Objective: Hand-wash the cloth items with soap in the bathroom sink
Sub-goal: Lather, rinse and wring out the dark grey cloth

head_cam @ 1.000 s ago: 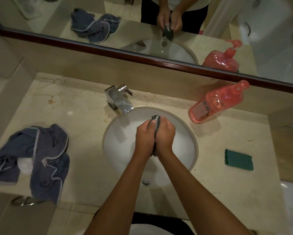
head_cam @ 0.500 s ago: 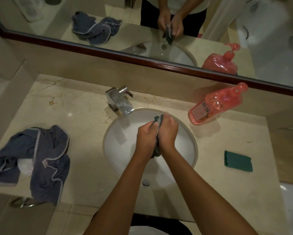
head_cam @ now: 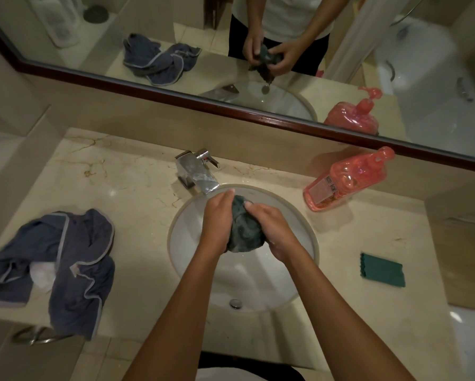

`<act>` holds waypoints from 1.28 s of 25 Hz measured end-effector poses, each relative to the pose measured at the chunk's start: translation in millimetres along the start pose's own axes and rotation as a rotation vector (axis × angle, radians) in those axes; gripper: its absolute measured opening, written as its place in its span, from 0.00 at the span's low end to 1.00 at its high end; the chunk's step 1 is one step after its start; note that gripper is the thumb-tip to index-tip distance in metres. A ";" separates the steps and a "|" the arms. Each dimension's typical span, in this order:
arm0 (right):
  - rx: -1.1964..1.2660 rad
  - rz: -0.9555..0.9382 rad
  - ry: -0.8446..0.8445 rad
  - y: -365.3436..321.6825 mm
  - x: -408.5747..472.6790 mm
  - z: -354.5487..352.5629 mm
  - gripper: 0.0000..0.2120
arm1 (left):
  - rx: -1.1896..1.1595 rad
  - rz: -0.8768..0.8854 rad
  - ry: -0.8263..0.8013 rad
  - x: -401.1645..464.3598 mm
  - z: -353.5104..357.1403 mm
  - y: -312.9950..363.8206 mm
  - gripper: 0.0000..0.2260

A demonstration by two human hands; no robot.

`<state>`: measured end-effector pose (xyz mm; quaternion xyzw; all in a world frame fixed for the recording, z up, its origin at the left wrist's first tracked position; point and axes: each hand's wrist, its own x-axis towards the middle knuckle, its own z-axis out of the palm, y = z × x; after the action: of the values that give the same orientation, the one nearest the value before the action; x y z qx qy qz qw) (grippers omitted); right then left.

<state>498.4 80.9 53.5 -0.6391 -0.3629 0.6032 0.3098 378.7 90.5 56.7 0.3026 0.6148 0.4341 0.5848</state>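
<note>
1. Over the sink (head_cam: 307, 243), left hand (head_cam: 217, 218) and right hand (head_cam: 272, 229) grip a bunched green cloth (head_cam: 244, 229) between them.
2. Faucet (head_cam: 195, 171) at eleven o'clock; soap bottle (head_cam: 346, 180) at two.
3. Blue garment (head_cam: 74, 257) at nine; sponge (head_cam: 382, 270) at three.

A home bathroom is shown: a round white sink (head_cam: 192, 259) is set in a stone counter (head_cam: 137, 204), with a tap (head_cam: 196, 171), a big mirror (head_cam: 176, 45) and a soap bottle (head_cam: 346, 180).
</note>
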 end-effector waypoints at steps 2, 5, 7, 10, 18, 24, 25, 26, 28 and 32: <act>0.010 -0.029 -0.004 -4.4 -2.2 0.1 0.15 | -0.006 0.026 -0.003 2.2 -4.8 2.2 0.15; 0.185 -0.084 0.051 -14.3 -3.8 -1.0 0.12 | 0.057 -0.052 -0.144 1.1 -11.6 0.8 0.19; 0.231 -0.095 0.104 -18.0 -5.1 0.3 0.11 | 0.087 -0.157 -0.247 -0.6 -16.2 -2.6 0.21; 0.359 -0.112 0.186 -20.4 -4.8 1.4 0.07 | 0.111 -0.188 -0.343 4.0 -25.0 -14.3 0.20; 0.345 -0.096 0.177 -12.9 -10.1 15.7 0.13 | -0.257 -0.142 -0.079 2.4 -13.2 -15.0 0.11; -0.035 -0.146 0.375 -8.1 -5.7 45.5 0.21 | -0.088 -0.103 -0.081 -4.0 0.4 -20.6 0.17; -0.079 -0.165 0.439 -8.4 -4.1 49.9 0.22 | -0.041 -0.080 -0.095 -4.8 2.3 -20.7 0.17; -0.100 -0.176 0.490 -8.2 -1.7 53.3 0.23 | -0.013 -0.065 -0.110 -5.4 2.8 -19.5 0.17; -0.131 -0.164 0.567 -10.0 4.2 56.3 0.23 | 0.008 -0.055 -0.132 -6.1 2.3 -18.3 0.17; -0.093 -0.112 0.609 -8.5 22.7 45.0 0.24 | 0.007 -0.101 -0.138 -12.6 1.9 -15.9 0.15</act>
<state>453.0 102.7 44.6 -0.7831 -0.3152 0.3486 0.4073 384.4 72.7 48.4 0.3026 0.5890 0.3800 0.6459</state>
